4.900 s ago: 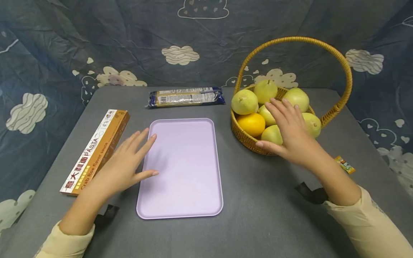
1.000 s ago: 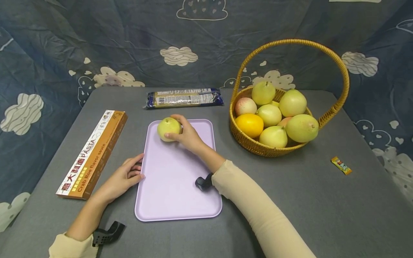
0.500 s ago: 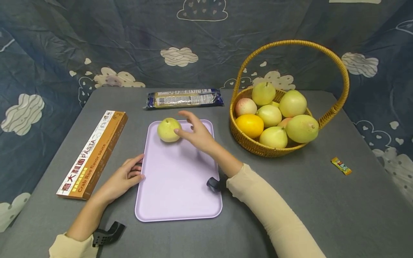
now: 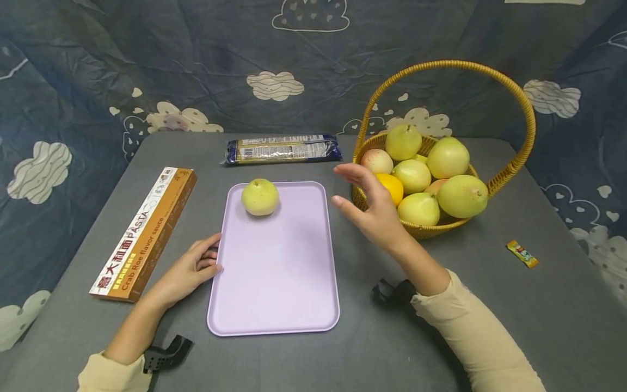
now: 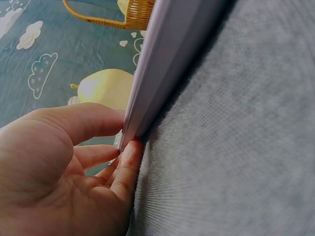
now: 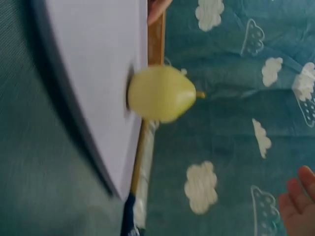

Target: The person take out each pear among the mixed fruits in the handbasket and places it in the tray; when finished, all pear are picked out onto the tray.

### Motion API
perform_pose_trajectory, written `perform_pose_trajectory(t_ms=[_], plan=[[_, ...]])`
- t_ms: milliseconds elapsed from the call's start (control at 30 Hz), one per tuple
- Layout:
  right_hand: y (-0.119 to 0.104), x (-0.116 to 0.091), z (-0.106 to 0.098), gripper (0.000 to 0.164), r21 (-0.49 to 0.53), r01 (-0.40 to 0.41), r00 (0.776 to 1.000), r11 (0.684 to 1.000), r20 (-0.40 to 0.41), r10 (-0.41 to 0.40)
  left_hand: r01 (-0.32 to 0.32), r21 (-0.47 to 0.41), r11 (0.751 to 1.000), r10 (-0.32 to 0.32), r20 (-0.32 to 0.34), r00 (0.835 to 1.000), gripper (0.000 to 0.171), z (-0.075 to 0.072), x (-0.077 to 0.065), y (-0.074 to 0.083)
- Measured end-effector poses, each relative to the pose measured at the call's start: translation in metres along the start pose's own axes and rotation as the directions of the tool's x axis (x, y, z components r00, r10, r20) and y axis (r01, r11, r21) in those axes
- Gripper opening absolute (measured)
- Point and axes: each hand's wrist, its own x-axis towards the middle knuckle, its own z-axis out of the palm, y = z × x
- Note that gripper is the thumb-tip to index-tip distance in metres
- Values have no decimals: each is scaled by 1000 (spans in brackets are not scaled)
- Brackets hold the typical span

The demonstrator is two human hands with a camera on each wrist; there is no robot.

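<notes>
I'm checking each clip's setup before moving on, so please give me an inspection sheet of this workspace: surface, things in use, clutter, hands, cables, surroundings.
Surface: grey table.
Things in use: tray with one pear towards its far left; basket of fruit to the right.
Clutter: pasta box left, blue packet behind the tray, small yellow wrapper far right.
Hands: left hand touches the tray's left edge; right hand holds nothing, near the basket's left side.
Cables: nothing seen.
Surroundings: dark cloud-print backdrop.

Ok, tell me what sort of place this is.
Probably a staged tabletop set-up: a cloud-patterned cloth hangs behind a grey table, where a fruit basket and lilac tray are laid out.
</notes>
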Motion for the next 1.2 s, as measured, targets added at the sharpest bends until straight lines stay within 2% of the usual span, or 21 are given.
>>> perform_pose_trajectory(t_ms=[100, 167, 267, 333, 500, 667, 800, 933, 1200], plan=[[10, -11, -19, 46, -33, 51, 996, 998, -76, -54, -2, 0, 1000, 2, -2, 1000, 63, 0, 0, 0], [15, -18, -31, 44, -67, 109, 984, 992, -131, -117, -3, 1, 1000, 3, -3, 1000, 63, 1, 0, -1], [9, -25, -43, 57, -112, 193, 951, 975, -223, -214, -3, 2, 1000, 3, -4, 1000, 63, 1, 1, -1], [4, -28, -49, 66, -169, 218, 922, 961, -287, -259, -3, 2, 1000, 3, -3, 1000, 63, 1, 1, -1], [7, -40, -69, 70, -311, 176, 869, 934, -396, -296, -6, 2, 1000, 6, 0, 1000, 63, 1, 1, -1], [18, -51, -88, 67, -361, 95, 837, 927, -475, -271, -3, 11, 1000, 3, -5, 1000, 63, 2, 2, -2], [25, -58, -99, 66, -403, 34, 829, 915, -500, -251, 1, 16, 1000, -1, -10, 1000, 63, 1, 2, -3], [35, -64, -108, 66, -441, -4, 834, 898, -496, -240, 3, 18, 1000, -3, -12, 1000, 63, 1, 2, -3], [78, -82, -131, 61, -471, -114, 849, 875, -504, -161, 1, 18, 1000, 0, -12, 1000, 63, 0, 1, -3]])
